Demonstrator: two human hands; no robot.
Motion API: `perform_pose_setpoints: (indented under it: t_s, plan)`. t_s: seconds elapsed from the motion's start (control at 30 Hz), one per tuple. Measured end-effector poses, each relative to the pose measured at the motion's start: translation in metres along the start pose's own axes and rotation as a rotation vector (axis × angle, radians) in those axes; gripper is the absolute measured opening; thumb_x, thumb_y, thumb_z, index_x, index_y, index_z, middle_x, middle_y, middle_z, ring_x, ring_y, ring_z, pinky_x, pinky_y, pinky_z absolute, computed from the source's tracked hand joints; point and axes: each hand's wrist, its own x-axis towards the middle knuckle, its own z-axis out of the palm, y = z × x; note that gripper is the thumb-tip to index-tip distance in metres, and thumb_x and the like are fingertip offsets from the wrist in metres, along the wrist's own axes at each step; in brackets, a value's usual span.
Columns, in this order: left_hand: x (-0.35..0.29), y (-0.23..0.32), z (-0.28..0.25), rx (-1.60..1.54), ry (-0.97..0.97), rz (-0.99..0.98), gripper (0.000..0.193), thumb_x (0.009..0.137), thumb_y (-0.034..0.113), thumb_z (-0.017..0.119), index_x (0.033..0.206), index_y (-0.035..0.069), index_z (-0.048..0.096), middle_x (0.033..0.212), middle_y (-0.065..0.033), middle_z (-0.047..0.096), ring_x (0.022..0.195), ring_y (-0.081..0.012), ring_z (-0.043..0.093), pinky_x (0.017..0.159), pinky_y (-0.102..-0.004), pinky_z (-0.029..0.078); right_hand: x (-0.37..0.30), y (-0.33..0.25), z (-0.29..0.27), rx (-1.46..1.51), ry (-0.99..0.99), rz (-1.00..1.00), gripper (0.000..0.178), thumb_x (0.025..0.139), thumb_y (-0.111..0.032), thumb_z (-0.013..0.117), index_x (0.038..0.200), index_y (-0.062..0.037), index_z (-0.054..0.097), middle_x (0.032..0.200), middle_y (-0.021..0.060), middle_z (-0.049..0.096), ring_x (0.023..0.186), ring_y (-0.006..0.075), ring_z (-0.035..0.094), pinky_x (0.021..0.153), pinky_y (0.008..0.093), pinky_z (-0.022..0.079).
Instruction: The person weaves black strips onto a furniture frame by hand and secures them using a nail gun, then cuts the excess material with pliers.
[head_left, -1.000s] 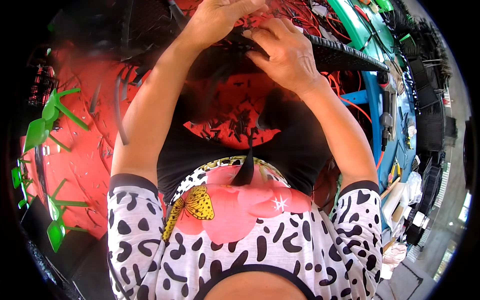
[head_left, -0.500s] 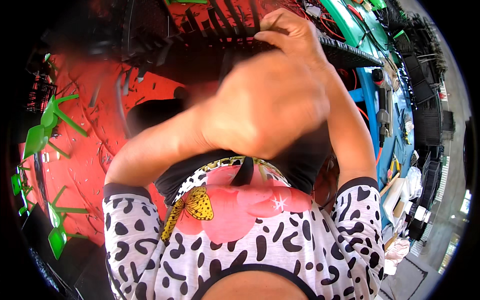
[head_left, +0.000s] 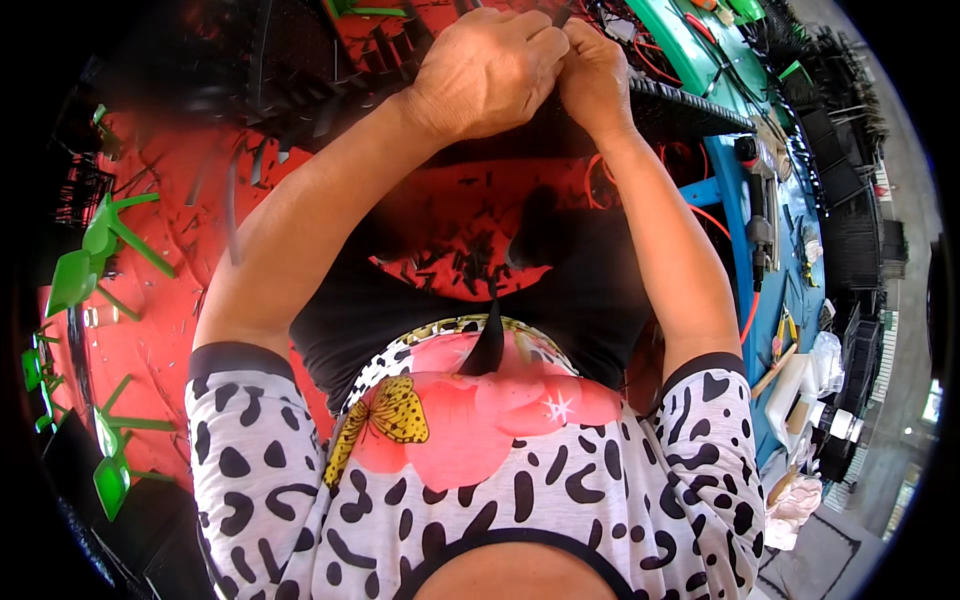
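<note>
A dark woven piece [head_left: 690, 108] with a braided-looking edge lies across the far side in front of me, and several loose black flat strips [head_left: 385, 50] stick out along it. Side by side at its edge, my left hand [head_left: 490, 75] and my right hand [head_left: 597, 78] are both closed. Between their fingers the tip of a black strip [head_left: 562, 15] shows; the rest of it is hidden by the hands. Another short black strip [head_left: 486, 350] lies against the front of my shirt.
Black offcuts [head_left: 470, 265] litter the red floor [head_left: 160, 340] between my legs. Small green chairs [head_left: 95, 240] appear at the left. At the right, a blue bench [head_left: 785, 290] holds a black power tool [head_left: 762, 210], yellow-handled pliers [head_left: 790, 325] and white plastic. Stacked dark woven panels [head_left: 840, 160] stand beyond.
My left hand has moved from low in front of my chest, where it was blurred, up and away to beside my right hand. The right hand has stayed near the woven edge.
</note>
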Motion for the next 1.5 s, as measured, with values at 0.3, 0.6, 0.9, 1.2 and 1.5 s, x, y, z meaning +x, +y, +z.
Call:
perform_pose_setpoints:
  t_s: [0.3,0.6,0.9,1.2,1.5]
  plan:
    - [-0.024,-0.019,0.012,0.127,-0.588,-0.271,0.03,0.078,0.03,0.067,0.101,0.01,0.066,0.096,-0.0059,0.058,0.101,-0.0222,0.053,0.072,-0.0378,0.053,-0.012,-0.022,-0.01,0.11,-0.051,-0.002,0.019,0.089,-0.017,0.06,0.082,0.0001,0.065,0.072,-0.0014,0.063,0.062,0.0043,0.05,0.058,0.0194,0.04]
    - [-0.024,0.012,-0.013,-0.018,-0.384,-0.569,0.022,0.065,0.016,0.073,0.082,0.006,0.063,0.109,-0.0138,0.056,0.098,-0.0309,0.057,0.073,-0.0406,0.05,-0.033,-0.056,0.008,0.766,0.167,0.288,0.02,0.092,-0.015,0.056,0.076,-0.004,0.055,0.076,0.0082,0.061,0.061,0.0152,0.057,0.054,0.0234,0.042]
    - [-0.043,0.017,0.003,0.016,-0.293,-0.454,0.018,0.073,0.019,0.069,0.088,0.01,0.066,0.099,-0.0029,0.058,0.077,-0.0262,0.064,0.066,-0.0392,0.052,-0.039,-0.064,-0.007,0.741,0.011,0.31,0.025,0.092,-0.014,0.057,0.07,-0.0048,0.049,0.069,0.0069,0.055,0.061,0.0142,0.053,0.051,0.0236,0.035]
    - [-0.027,0.032,-0.014,0.002,-0.2,-0.543,0.02,0.068,0.017,0.071,0.081,0.006,0.06,0.115,-0.0152,0.054,0.078,-0.0325,0.063,0.064,-0.0402,0.052,-0.035,-0.099,-0.03,0.578,-0.131,0.296,0.026,0.093,-0.014,0.054,0.07,-0.0031,0.048,0.07,0.0031,0.053,0.059,0.0095,0.05,0.053,0.0235,0.039]
    - [-0.032,0.03,-0.017,-0.103,-0.21,-0.618,0.022,0.067,0.014,0.072,0.08,0.003,0.058,0.104,-0.0126,0.053,0.08,-0.0324,0.061,0.066,-0.0405,0.051,0.023,-0.089,-0.007,0.092,-0.159,0.139,0.033,0.088,-0.014,0.056,0.059,-0.0013,0.044,0.055,0.0053,0.055,0.049,0.0101,0.048,0.046,0.0269,0.038]
